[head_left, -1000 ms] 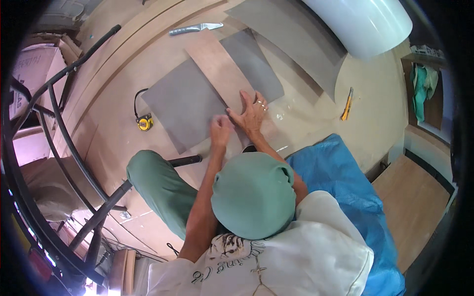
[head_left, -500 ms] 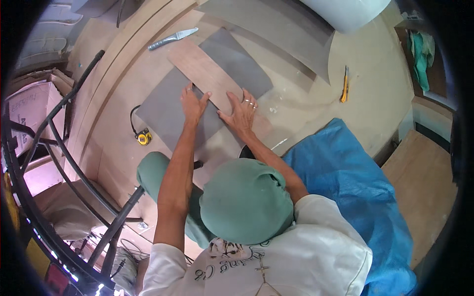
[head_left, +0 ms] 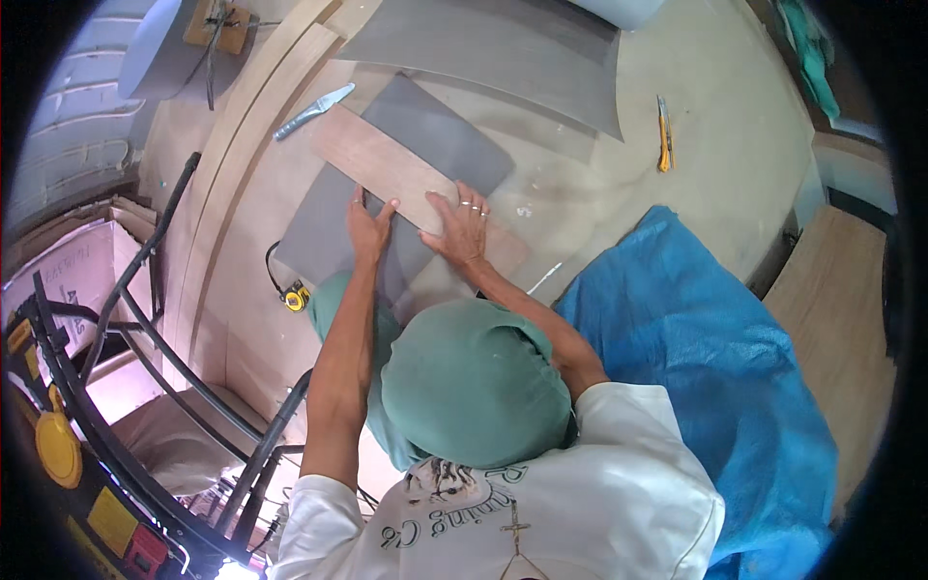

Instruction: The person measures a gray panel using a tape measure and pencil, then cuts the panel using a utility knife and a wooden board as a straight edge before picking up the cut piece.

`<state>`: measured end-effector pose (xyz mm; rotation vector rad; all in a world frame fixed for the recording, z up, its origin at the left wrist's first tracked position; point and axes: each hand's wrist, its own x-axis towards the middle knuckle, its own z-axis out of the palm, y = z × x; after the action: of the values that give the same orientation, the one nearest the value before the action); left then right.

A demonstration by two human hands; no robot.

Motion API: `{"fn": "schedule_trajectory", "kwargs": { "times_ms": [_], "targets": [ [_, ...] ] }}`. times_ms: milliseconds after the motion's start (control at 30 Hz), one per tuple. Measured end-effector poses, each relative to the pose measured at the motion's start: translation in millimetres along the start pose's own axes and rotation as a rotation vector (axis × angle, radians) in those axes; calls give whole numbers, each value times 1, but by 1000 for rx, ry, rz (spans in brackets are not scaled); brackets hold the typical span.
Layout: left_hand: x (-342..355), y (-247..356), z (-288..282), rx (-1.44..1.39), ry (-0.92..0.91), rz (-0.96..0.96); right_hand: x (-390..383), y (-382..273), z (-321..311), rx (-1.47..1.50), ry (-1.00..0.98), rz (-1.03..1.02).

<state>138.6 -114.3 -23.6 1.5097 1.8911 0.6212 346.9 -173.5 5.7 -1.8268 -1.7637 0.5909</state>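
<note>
My left hand grips the left edge of a pale wooden board between spread thumb and fingers. My right hand lies on the board's near end, fingers bent against it. The board lies diagonally across grey sheet material on the floor. Beyond the board's far end lies a silver-handled blade. A yellow tape measure is left of the sheet, and an orange utility knife lies to the right.
A curved grey sheet lies at the back, long wooden boards along the left. A black metal frame and pink box stand left. Blue tarp is at right. Rounded green fabric covers the lower centre.
My left hand has moved up from near my right wrist onto the board's left edge. The board is turned a little flatter across the sheet. The whole view has also shifted.
</note>
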Motion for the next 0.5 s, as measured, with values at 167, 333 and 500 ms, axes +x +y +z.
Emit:
{"fn": "schedule_trajectory", "kwargs": {
  "times_ms": [167,333,500],
  "targets": [
    [-7,27,7,166,63,-6,-2,10,0,-1,9,8],
    [6,4,2,41,-4,10,1,2,2,33,17,24],
    [11,-5,1,-23,-33,60,2,1,-2,33,-53,45]
  ]
}}
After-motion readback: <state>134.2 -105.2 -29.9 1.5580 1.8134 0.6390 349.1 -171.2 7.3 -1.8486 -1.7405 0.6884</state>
